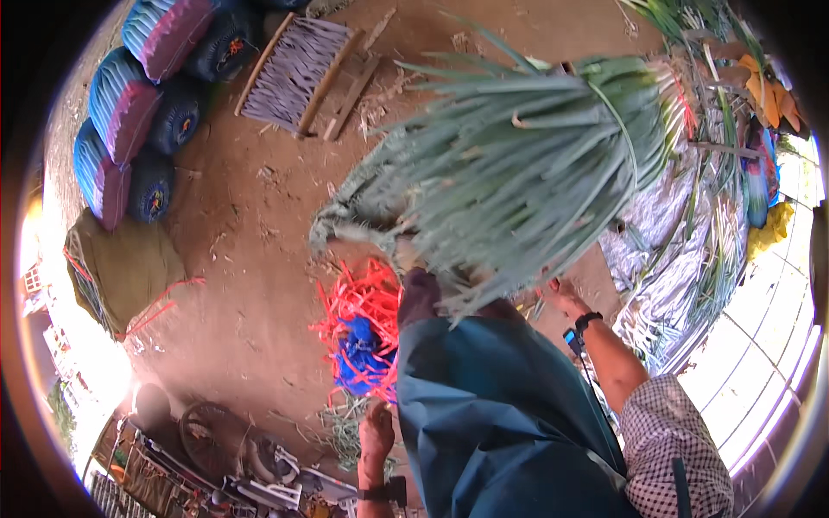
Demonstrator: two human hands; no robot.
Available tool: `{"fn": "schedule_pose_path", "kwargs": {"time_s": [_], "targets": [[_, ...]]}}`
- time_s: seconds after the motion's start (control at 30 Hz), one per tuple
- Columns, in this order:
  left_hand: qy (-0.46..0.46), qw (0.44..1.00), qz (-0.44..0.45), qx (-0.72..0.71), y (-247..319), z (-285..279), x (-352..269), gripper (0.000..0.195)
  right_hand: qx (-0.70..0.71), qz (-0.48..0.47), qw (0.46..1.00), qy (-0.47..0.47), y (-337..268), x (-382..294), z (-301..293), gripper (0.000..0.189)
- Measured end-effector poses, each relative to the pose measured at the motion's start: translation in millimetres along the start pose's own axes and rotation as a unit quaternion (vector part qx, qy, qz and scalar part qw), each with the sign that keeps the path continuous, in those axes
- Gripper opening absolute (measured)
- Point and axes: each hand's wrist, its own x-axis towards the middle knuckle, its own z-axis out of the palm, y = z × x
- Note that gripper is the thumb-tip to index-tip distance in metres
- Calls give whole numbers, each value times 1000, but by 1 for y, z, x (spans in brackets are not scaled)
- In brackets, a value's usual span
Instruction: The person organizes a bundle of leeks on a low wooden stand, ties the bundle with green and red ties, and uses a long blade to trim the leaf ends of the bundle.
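A large bunch of green onions (544, 155) lies across the upper middle, roots to the right, with a red tie near the root end and a pale green band around the leaves. My right hand (567, 298) is below the leaf tips, fingers together, with a small bit of red strip at the fingertips. My left hand (377, 427) is low, its fingers curled; whether it holds anything cannot be seen. Just above it lie a heap of red plastic strips (369, 285) and a crumpled blue plastic piece (359, 353). Teal cloth covers my lap.
Loose green onions (719, 265) lie on white sheeting (647, 252) at the right. A wooden-framed woven stool (298, 74) stands on the earthen floor. Wrapped bundles (123, 97) and an olive sack (129, 272) are at the left. A wheeled vehicle (214, 440) stands lower left.
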Motion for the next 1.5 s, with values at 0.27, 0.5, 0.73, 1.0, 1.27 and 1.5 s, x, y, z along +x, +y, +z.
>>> {"fn": "schedule_pose_path", "kwargs": {"time_s": [0.27, 0.5, 0.73, 1.0, 1.27, 1.5], "targets": [[-36, 998, -21, 38, -1, -82, 73, 27, -586, 104, 803, 14, -92, -116, 79, 41], [19, 989, -120, -87, -6, -148, 69, 33, -546, 141, 825, 22, -87, -121, 102, 36], [-67, 986, -46, 146, -64, -198, 26, 32, -443, 159, 882, 11, -96, -117, 119, 36], [-31, 983, -31, 181, -72, -303, 64, 28, -218, 186, 957, -44, -52, -225, 101, 23], [-138, 977, 119, 108, -107, -396, 226, 28, 131, 70, 980, 128, -29, -375, 198, 16], [-21, 989, -71, -129, -66, -497, 255, 31, 178, 66, 975, 113, -85, -489, 321, 27]]}}
